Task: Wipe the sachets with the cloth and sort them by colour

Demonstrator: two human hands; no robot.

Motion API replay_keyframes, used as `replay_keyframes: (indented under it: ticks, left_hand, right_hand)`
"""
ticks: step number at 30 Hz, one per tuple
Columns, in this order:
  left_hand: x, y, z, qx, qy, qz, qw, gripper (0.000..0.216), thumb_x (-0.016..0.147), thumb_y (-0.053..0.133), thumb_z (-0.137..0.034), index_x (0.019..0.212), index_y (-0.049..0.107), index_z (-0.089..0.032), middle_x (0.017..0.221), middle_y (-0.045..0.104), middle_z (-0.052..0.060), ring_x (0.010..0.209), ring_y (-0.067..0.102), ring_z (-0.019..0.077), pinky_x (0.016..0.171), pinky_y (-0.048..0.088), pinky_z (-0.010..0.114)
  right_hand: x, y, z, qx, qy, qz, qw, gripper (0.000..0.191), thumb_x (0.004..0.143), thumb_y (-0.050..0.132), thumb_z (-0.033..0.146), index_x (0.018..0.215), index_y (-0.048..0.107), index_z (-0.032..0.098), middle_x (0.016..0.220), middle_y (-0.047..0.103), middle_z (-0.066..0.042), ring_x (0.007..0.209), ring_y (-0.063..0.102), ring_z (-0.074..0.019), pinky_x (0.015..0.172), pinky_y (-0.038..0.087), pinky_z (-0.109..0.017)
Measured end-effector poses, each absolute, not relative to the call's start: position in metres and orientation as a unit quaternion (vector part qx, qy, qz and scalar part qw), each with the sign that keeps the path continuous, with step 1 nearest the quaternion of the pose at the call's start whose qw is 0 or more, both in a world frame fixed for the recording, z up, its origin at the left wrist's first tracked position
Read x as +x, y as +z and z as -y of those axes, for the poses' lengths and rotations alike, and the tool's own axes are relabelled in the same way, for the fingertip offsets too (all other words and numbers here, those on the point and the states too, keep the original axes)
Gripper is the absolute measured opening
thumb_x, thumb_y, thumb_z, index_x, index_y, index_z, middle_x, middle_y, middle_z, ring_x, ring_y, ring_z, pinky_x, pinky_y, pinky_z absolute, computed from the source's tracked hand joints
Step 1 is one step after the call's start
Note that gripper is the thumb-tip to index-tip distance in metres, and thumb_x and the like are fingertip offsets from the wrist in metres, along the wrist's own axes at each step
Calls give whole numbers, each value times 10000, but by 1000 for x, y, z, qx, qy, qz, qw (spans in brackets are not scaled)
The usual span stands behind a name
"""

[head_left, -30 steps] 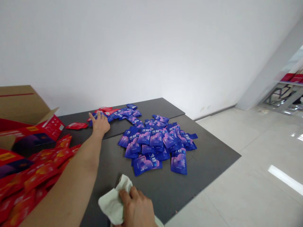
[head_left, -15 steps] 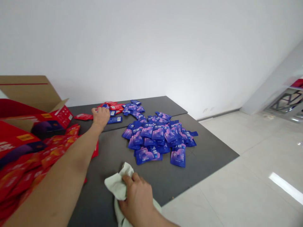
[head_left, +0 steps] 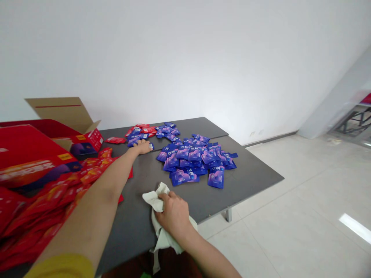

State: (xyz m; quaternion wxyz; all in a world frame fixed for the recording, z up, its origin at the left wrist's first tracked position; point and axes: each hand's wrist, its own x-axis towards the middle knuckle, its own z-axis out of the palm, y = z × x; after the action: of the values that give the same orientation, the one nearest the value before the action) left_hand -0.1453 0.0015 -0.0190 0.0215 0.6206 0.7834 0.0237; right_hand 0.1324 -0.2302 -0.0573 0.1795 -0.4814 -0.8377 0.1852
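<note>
My left hand [head_left: 142, 147] is stretched out to the far part of the dark table, its fingers curled over a blue pouch [head_left: 151, 146] whose end sticks out on the right. Red pouches [head_left: 149, 130] and more blue ones lie just beyond it. Near the front edge, my right hand [head_left: 176, 213] is closed around a crumpled pale green cloth [head_left: 166, 234], which partly hangs over the edge. A loose heap of blue-purple pouches [head_left: 194, 153] lies between and to the right of my hands.
Open red cartons [head_left: 26, 150] stand on the left with their flaps up. A large pile of red pouches [head_left: 62, 197] spreads in front of them, partly behind my left arm. The table [head_left: 246, 170] meets a white wall behind; tiled floor lies to the right.
My left hand has shifted right and slightly nearer, from beside the red pouches onto a blue pouch. The right hand keeps its hold on the cloth. The view has turned somewhat left.
</note>
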Motion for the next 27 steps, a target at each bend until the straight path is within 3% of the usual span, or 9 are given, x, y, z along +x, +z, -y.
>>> replay_keyframes:
  ticks: [3, 9, 14, 18, 22, 27]
  left_hand:
    - [-144, -13, 3, 645, 20, -764, 12, 613, 708, 662, -429, 1238, 587, -132, 1321, 558, 211, 1202, 486, 368, 972, 349, 457]
    - [-149, 23, 36, 741, 17, -668, -65, 333, 827, 505, -325, 1099, 656, -204, 1247, 630, 108, 1166, 521, 274, 950, 331, 401]
    - [-123, 27, 99, 817, 32, -564, -113, 332, 858, 446, -271, 1054, 714, -269, 1055, 723, 58, 1019, 581, 226, 995, 254, 455]
    - [-88, 12, 165, 832, 75, -541, -96, 416, 876, 441, -248, 1225, 633, -365, 1255, 653, 8, 1063, 579, 204, 1075, 162, 501]
    - [-60, -13, 232, 812, 109, -560, -127, 427, 897, 427, -236, 1249, 609, -398, 1386, 546, -41, 1244, 501, 228, 1133, 20, 559]
    - [-38, -63, 301, 745, 119, -644, -127, 452, 941, 381, -328, 1376, 503, -345, 1468, 450, 15, 1378, 366, 254, 1111, -151, 608]
  right_hand:
    - [133, -58, 230, -479, 178, 841, 178, 306, 792, 571, 345, 1092, 625, 310, 982, 660, -33, 852, 655, -223, 731, 487, -318]
    - [133, -57, 229, -479, 181, 841, 176, 313, 804, 570, 361, 1104, 641, 306, 981, 660, -45, 844, 657, -226, 722, 471, -310]
    - [133, -58, 227, -484, 202, 837, 158, 321, 849, 532, 415, 1122, 650, 295, 1012, 655, -68, 851, 646, -221, 735, 450, -308]
    - [133, -60, 226, -484, 210, 831, 177, 351, 853, 520, 491, 1106, 671, 300, 1017, 667, -63, 852, 645, -220, 734, 447, -305]
    - [142, -60, 219, -481, 256, 803, 242, 306, 848, 527, 464, 1024, 706, 290, 976, 699, -45, 853, 647, -211, 719, 446, -283]
    - [167, -44, 205, -461, 272, 733, 420, 263, 832, 535, 341, 989, 711, 224, 914, 714, -30, 813, 632, -181, 731, 448, -257]
